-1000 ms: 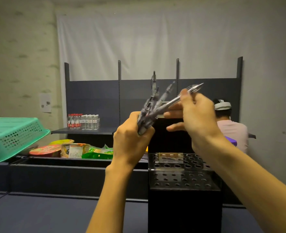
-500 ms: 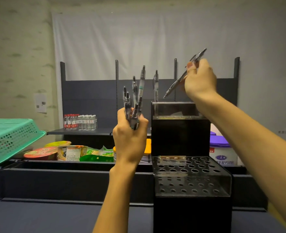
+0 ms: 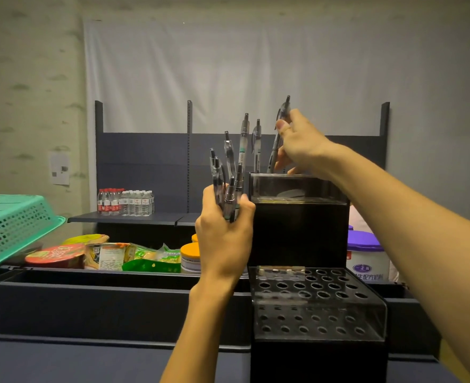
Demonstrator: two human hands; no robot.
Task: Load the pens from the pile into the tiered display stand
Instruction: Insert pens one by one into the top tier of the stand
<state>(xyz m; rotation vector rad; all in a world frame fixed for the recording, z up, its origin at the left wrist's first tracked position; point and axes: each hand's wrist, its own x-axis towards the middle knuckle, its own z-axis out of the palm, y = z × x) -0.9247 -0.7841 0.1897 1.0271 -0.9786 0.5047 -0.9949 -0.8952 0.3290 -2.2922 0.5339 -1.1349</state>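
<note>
A black tiered display stand (image 3: 297, 233) rises in front of me, with a clear perforated lower tier (image 3: 318, 299) and a clear upper tier (image 3: 294, 186). My left hand (image 3: 224, 236) grips a bundle of several grey pens (image 3: 227, 186) upright, just left of the upper tier. My right hand (image 3: 300, 145) pinches one dark pen (image 3: 279, 134) nearly upright, its tip down at the upper tier's top. Another pen (image 3: 256, 145) stands at the upper tier's back left corner.
A green plastic basket (image 3: 10, 228) sits at the left. Snack packets and cups (image 3: 104, 254) lie in a dark trough behind the stand. Water bottles (image 3: 126, 203) stand on a rear shelf. A purple-lidded tub (image 3: 366, 252) is right of the stand.
My right hand pulled one pen out of the bundle, lifted it, then lowered it tip-down onto the upper tier. The left hand turned its bundle upright.
</note>
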